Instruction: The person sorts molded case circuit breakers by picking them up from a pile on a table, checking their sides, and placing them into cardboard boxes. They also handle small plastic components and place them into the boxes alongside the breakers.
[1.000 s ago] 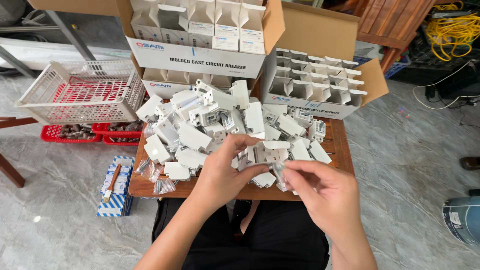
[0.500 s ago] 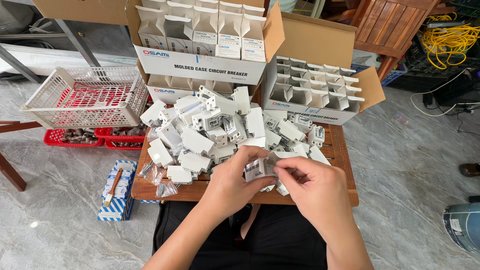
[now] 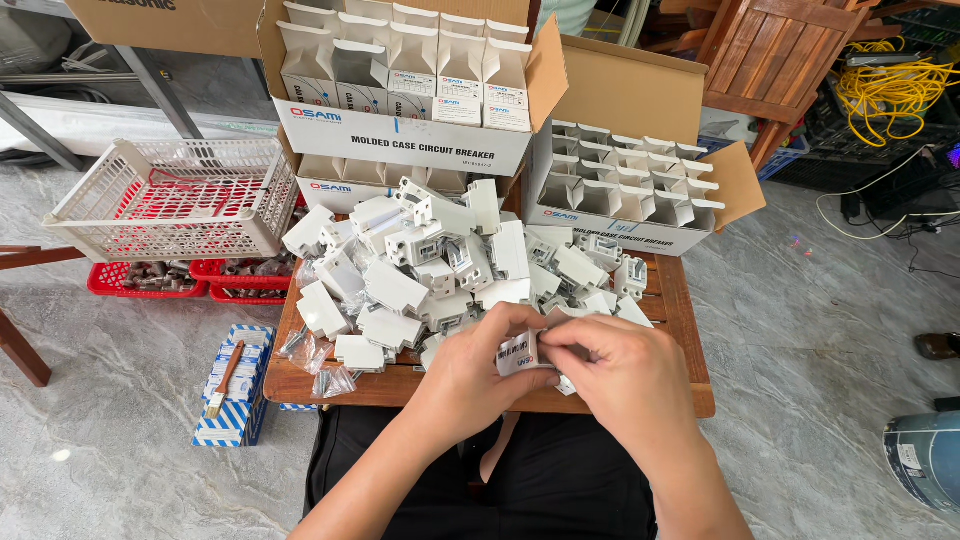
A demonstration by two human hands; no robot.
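Both hands have drawn closer together since a second ago. The left hand (image 3: 478, 365) and right hand (image 3: 618, 372) now pinch one small white label (image 3: 520, 354) between them, above the wooden table (image 3: 690, 330).

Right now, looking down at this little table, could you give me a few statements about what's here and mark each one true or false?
1. Both hands, the left hand and the right hand, hold one small white box between them. True.
2. The wooden table carries a heap of white plastic breaker parts. True.
3. The white mesh basket sits on the table. False: it stands to the left of it, over red trays.
4. The coil of cable at the far right is blue. False: it is yellow.
5. A brush lies on the blue-and-white boxes on the floor. True.
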